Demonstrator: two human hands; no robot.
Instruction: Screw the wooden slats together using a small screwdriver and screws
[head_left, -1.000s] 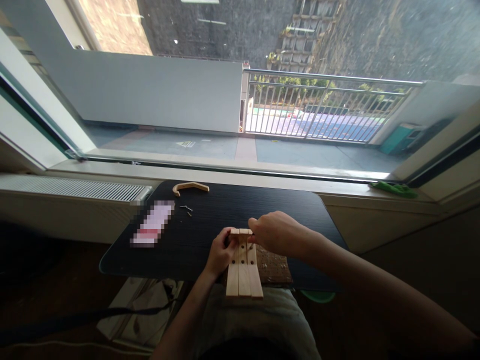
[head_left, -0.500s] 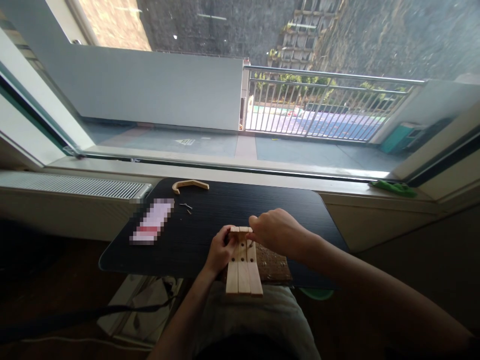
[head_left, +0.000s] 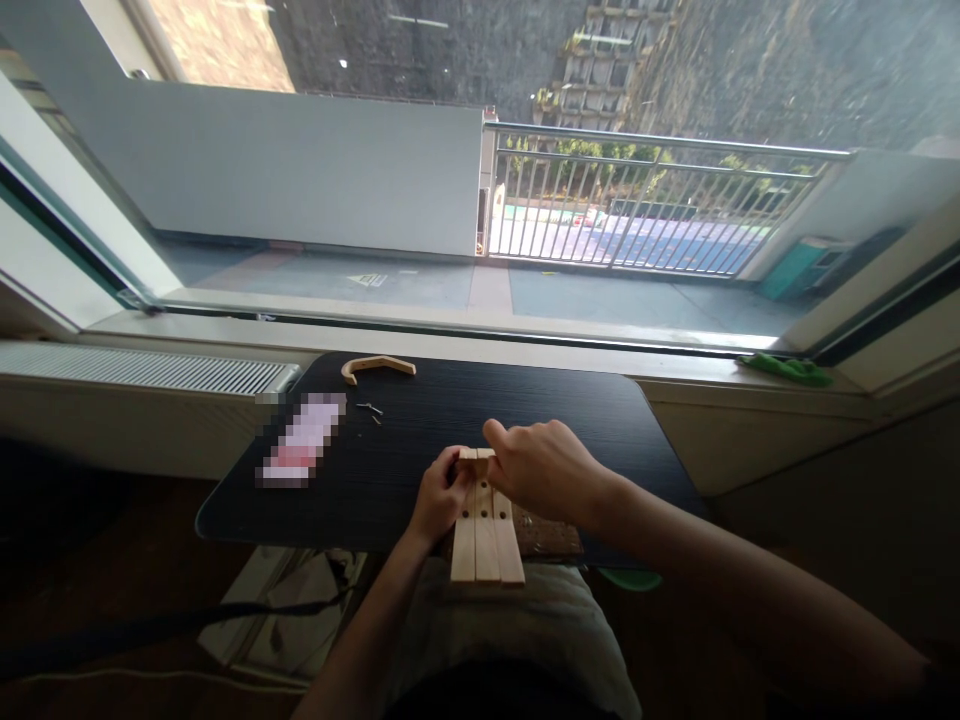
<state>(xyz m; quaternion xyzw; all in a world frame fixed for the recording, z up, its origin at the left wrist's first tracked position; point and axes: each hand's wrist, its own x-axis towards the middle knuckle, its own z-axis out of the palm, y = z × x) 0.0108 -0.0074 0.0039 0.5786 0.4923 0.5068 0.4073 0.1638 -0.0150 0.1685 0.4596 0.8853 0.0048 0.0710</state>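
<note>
A pale wooden piece (head_left: 487, 550), made of three strips side by side with several round holes, juts over the table's near edge. My left hand (head_left: 437, 500) is closed around its upper left side, thumb on the face. Over its upper right part, my right hand (head_left: 544, 460) is closed with the fingers bent down. Whatever those fingers pinch is hidden beneath the hand. A brown textured block or mat (head_left: 547, 537) shows under and to the right of the wooden piece.
On the dark table (head_left: 585, 390) lie a curved wooden hook (head_left: 382, 362), a few small metal screws (head_left: 369, 407) and a blurred pinkish item (head_left: 307, 435). A window and its sill stand behind the table, a radiator (head_left: 150, 368) at left. A green cloth (head_left: 787, 370) rests on the sill.
My right hand has turned and shifted slightly left over the wooden piece, covering the upper right hole area seen before. My left hand keeps its hold. The view has tilted slightly.
</note>
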